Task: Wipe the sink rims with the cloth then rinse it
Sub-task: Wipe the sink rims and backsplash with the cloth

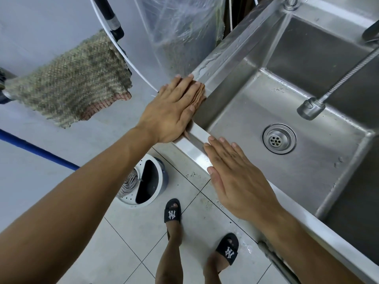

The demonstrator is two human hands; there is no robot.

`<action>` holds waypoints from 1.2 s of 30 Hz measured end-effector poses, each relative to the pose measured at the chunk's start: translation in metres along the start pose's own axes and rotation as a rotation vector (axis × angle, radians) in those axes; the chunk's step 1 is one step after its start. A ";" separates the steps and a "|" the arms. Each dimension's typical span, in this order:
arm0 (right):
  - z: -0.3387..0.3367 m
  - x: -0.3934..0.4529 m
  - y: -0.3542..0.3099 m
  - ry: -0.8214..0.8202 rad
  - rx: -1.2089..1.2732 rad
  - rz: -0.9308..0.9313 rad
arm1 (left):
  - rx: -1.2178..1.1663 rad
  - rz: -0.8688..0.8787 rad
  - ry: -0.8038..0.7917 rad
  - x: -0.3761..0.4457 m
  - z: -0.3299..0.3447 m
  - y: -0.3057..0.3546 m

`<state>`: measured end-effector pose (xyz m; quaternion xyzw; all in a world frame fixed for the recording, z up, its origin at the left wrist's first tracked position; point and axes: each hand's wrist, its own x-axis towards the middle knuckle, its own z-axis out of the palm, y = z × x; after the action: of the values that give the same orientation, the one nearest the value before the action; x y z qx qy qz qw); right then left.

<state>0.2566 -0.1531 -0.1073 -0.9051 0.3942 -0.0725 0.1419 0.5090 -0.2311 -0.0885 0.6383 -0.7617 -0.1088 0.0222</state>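
A steel sink (231, 58) fills the right side, its left rim running from the near corner up to the back. My left hand (172, 109) lies flat, fingers straight, pressing an orange-brown cloth (202, 93) onto that left rim near the corner. Most of the cloth is hidden under the hand. My right hand (235, 175) rests flat on the front rim with straight fingers and holds nothing. Water beads sit on the rim beyond the cloth.
A pull-out tap head (310, 108) hangs over the basin above the drain (279, 138). A mop bucket (147, 181) stands on the tiled floor below the corner. A worn green cloth (69, 83) hangs at left, beside clear plastic sheeting (180, 31). A blue handle (39, 150) crosses the left.
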 end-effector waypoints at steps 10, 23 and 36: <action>-0.015 0.011 0.002 0.054 0.253 0.130 | -0.315 -0.046 0.281 -0.013 0.008 0.004; -0.014 0.179 0.029 0.041 0.028 0.122 | -0.150 -0.199 0.250 -0.051 0.033 0.005; -0.037 0.202 0.073 -0.037 0.005 0.098 | -0.030 0.171 0.156 -0.022 0.023 -0.018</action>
<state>0.3345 -0.3561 -0.0916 -0.8855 0.4352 -0.0494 0.1547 0.5269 -0.2099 -0.1120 0.5772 -0.8076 -0.0680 0.0999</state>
